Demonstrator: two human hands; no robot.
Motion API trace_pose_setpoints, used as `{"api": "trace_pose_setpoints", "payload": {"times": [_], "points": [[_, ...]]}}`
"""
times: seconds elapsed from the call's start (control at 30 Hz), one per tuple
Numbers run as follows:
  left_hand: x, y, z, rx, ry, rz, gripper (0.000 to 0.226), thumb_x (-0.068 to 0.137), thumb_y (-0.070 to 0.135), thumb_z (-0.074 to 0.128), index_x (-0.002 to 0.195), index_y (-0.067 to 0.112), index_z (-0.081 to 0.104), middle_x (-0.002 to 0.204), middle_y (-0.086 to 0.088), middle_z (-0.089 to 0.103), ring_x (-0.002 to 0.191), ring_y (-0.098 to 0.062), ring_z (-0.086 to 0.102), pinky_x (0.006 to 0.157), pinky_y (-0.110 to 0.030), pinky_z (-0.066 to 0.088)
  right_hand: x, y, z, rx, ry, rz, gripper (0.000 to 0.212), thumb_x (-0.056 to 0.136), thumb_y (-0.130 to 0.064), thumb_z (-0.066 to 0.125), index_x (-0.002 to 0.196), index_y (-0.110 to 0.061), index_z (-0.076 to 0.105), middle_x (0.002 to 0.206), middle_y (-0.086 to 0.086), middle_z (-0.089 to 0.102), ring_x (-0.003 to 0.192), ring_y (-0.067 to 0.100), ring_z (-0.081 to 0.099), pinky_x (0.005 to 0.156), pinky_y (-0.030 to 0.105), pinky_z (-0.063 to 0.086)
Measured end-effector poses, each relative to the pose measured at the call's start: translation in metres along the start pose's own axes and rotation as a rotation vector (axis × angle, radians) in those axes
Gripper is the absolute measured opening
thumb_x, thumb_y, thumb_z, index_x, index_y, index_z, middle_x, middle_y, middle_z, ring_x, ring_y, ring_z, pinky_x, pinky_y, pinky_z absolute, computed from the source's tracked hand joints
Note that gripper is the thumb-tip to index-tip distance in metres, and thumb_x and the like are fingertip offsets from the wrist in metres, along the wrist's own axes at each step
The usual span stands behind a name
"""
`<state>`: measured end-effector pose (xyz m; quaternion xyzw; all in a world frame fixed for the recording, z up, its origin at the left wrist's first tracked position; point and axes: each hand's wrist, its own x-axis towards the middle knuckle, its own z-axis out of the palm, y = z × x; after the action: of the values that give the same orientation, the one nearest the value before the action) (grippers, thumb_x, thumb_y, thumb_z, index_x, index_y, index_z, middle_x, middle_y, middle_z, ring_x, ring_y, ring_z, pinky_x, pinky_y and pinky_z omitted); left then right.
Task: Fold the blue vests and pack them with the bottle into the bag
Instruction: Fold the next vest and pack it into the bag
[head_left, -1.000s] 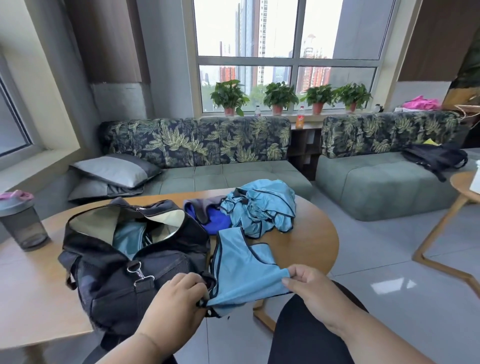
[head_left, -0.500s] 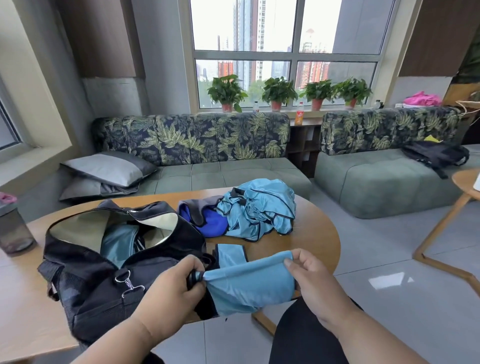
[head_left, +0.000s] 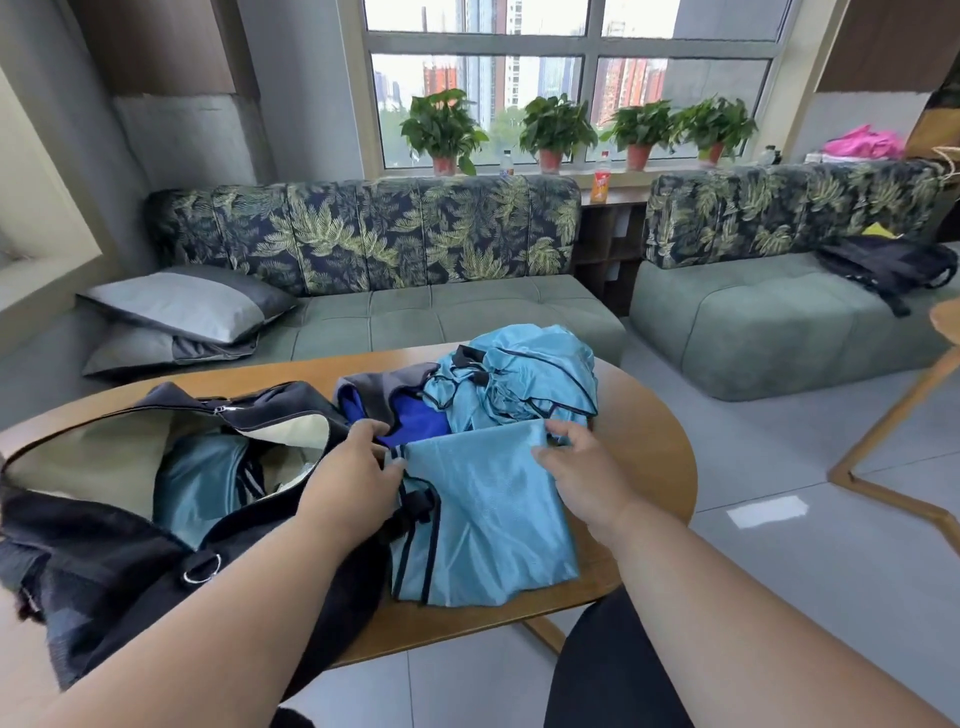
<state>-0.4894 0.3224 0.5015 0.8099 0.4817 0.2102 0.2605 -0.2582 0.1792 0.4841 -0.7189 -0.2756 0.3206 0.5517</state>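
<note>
Head view: a light blue vest (head_left: 488, 514), partly folded, lies flat on the round wooden surface (head_left: 649, 415), its long axis running from the near edge away toward the window. The left hand (head_left: 353, 467) pinches the far left corner, fingers curled on the dark-trimmed edge; the right hand (head_left: 576, 467) grips the far right corner the same way. Both hands sit at the far end, so the free near end lies toward the body, below the wrists.

The open black duffel bag (head_left: 119, 545) sits just left of the vest, touching it, with a blue garment (head_left: 202, 483) already inside. The left hand is the nearer one to its mouth. My reading: the coming fold or the transfer goes leftward, across the short axis.

A heap of unfolded blue vests (head_left: 524, 379) waits just beyond the fingers. The bottle is not in sight.
</note>
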Motion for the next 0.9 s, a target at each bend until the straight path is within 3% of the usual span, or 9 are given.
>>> {"api": "trace_pose_setpoints", "payload": {"times": [0.1, 0.17, 0.23, 0.33, 0.43, 0.53, 0.6, 0.77, 0.9], "points": [[-0.001, -0.002, 0.012, 0.123, 0.023, 0.050, 0.052, 0.095, 0.044, 0.067, 0.143, 0.028, 0.053, 0.132, 0.004, 0.064, 0.122, -0.024, 0.061, 0.098, -0.039, 0.052, 0.003, 0.019, -0.001, -0.143, 0.022, 0.091, 0.063, 0.096, -0.016, 0.070, 0.152, -0.019, 0.043, 0.087, 0.006, 0.067, 0.074, 0.020, 0.064, 0.059, 0.026, 0.049], [-0.014, -0.002, 0.022, 0.222, 0.078, 0.178, 0.047, 0.092, 0.048, 0.069, 0.135, 0.031, 0.061, 0.128, 0.006, 0.063, 0.121, -0.023, 0.056, 0.101, -0.039, 0.050, 0.000, 0.032, -0.003, -0.242, 0.034, 0.157, 0.063, 0.095, -0.023, 0.072, 0.150, -0.018, 0.043, 0.096, 0.003, 0.065, 0.077, 0.016, 0.063, 0.059, 0.025, 0.046], [-0.032, -0.007, 0.033, 0.283, 0.087, 0.340, 0.038, 0.087, 0.051, 0.071, 0.121, 0.033, 0.068, 0.120, 0.009, 0.062, 0.114, -0.020, 0.055, 0.098, -0.037, 0.050, -0.001, 0.040, -0.006, -0.404, 0.013, 0.205, 0.058, 0.090, -0.038, 0.075, 0.140, -0.017, 0.052, 0.109, 0.002, 0.067, 0.092, 0.018, 0.066, 0.074, 0.032, 0.053], [-0.054, -0.024, 0.056, 0.386, 0.027, 0.471, 0.034, 0.079, 0.053, 0.070, 0.108, 0.037, 0.072, 0.111, 0.010, 0.062, 0.099, -0.021, 0.060, 0.083, -0.038, 0.055, 0.000, 0.045, -0.008, -0.600, -0.027, 0.229, 0.046, 0.083, -0.053, 0.073, 0.108, -0.015, 0.064, 0.102, 0.003, 0.072, 0.093, 0.023, 0.068, 0.088, 0.043, 0.057], [-0.061, -0.037, 0.068, 0.495, 0.038, 0.485, 0.030, 0.071, 0.041, 0.082, 0.100, 0.036, 0.074, 0.106, 0.006, 0.064, 0.084, -0.024, 0.064, 0.068, -0.039, 0.056, -0.003, 0.044, -0.004, -0.653, -0.048, 0.228, 0.047, 0.075, -0.061, 0.073, 0.090, -0.018, 0.062, 0.086, -0.001, 0.069, 0.080, 0.021, 0.066, 0.074, 0.038, 0.054], [-0.059, -0.043, 0.069, 0.546, 0.070, 0.443, 0.027, 0.074, 0.036, 0.074, 0.100, 0.032, 0.074, 0.093, 0.006, 0.062, 0.075, -0.024, 0.061, 0.063, -0.039, 0.054, -0.007, 0.043, -0.001, -0.726, -0.085, 0.223, 0.047, 0.076, -0.062, 0.076, 0.078, -0.018, 0.058, 0.074, -0.002, 0.059, 0.070, 0.018, 0.059, 0.063, 0.033, 0.044], [-0.058, -0.046, 0.069, 0.572, 0.067, 0.409, 0.039, 0.072, 0.032, 0.067, 0.110, 0.029, 0.074, 0.083, 0.005, 0.061, 0.071, -0.025, 0.058, 0.061, -0.041, 0.053, -0.010, 0.041, 0.000, -0.758, -0.099, 0.223, 0.048, 0.077, -0.060, 0.078, 0.069, -0.019, 0.056, 0.069, -0.004, 0.058, 0.066, 0.017, 0.057, 0.061, 0.031, 0.041], [-0.062, -0.042, 0.068, 0.606, 0.059, 0.345, 0.064, 0.059, 0.024, 0.078, 0.123, 0.023, 0.073, 0.068, 0.007, 0.058, 0.062, -0.024, 0.056, 0.055, -0.036, 0.050, -0.015, 0.043, 0.006, -0.586, -0.173, 0.242, 0.029, 0.078, -0.039, 0.083, 0.085, -0.012, 0.075, 0.087, 0.002, 0.077, 0.079, 0.018, 0.073, 0.067, 0.030, 0.055], [-0.065, -0.037, 0.065, 0.621, 0.038, 0.275, 0.070, 0.063, 0.024, 0.069, 0.133, 0.023, 0.068, 0.068, 0.007, 0.060, 0.066, -0.022, 0.058, 0.060, -0.037, 0.050, -0.022, 0.046, 0.014, -0.192, -0.158, 0.304, 0.014, 0.090, -0.014, 0.071, 0.103, -0.011, 0.076, 0.098, 0.009, 0.081, 0.088, 0.024, 0.078, 0.077, 0.040, 0.063]]}}
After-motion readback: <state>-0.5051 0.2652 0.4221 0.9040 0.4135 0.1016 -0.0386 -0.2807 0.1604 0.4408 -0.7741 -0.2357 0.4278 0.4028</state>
